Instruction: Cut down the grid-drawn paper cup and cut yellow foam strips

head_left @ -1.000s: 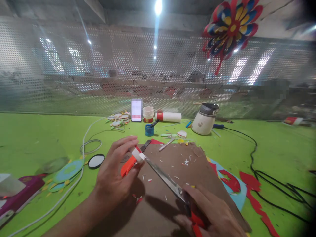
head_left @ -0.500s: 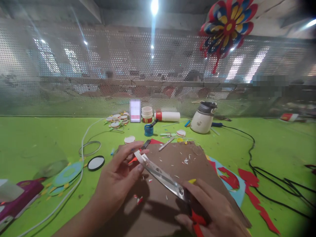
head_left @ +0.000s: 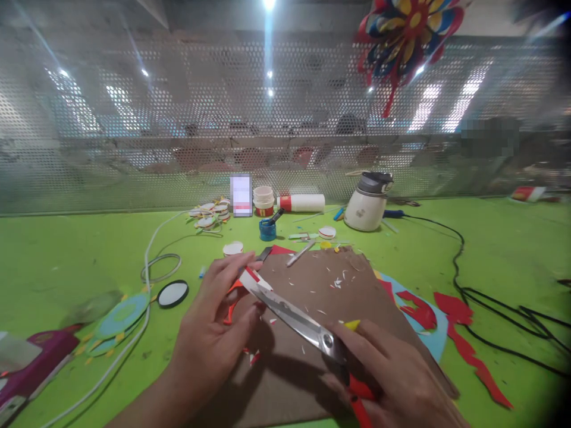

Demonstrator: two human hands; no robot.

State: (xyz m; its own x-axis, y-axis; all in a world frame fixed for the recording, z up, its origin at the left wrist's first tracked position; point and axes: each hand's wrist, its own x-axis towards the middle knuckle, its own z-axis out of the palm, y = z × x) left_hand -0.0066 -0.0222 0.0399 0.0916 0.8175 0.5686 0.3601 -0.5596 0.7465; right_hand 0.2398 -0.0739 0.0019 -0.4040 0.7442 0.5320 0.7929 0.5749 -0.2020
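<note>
My left hand (head_left: pixel 214 309) holds a small white paper piece with a red stripe (head_left: pixel 250 276) at its fingertips. The thumb sits lower, a little apart from the paper. My right hand (head_left: pixel 392 368) is wrapped round the handles of large scissors (head_left: pixel 303 321) with red grips. Their silver blades look nearly closed and point up-left, with the tips at the paper. Whether the blades touch or overlap it is hard to tell. Beneath both hands lies a brown board (head_left: pixel 312 374) strewn with paper scraps. Behind my left fingers an orange looped object (head_left: pixel 231 310) is partly hidden.
A white pen-like tool (head_left: pixel 301 254) rests on the board's far part. Beyond stand a blue jar (head_left: pixel 267 230), stacked paper cups (head_left: pixel 263 205) and a white kettle-shaped bottle (head_left: pixel 366 208). Red paper cutouts (head_left: pixel 473 351) and black cable (head_left: pixel 486 306) lie right, a white cable (head_left: pixel 147 285) left.
The paper at my left fingertips has turned, so a red stripe now shows on it. The scissors remain in my right hand at nearly the same place. The view has shifted slightly.
</note>
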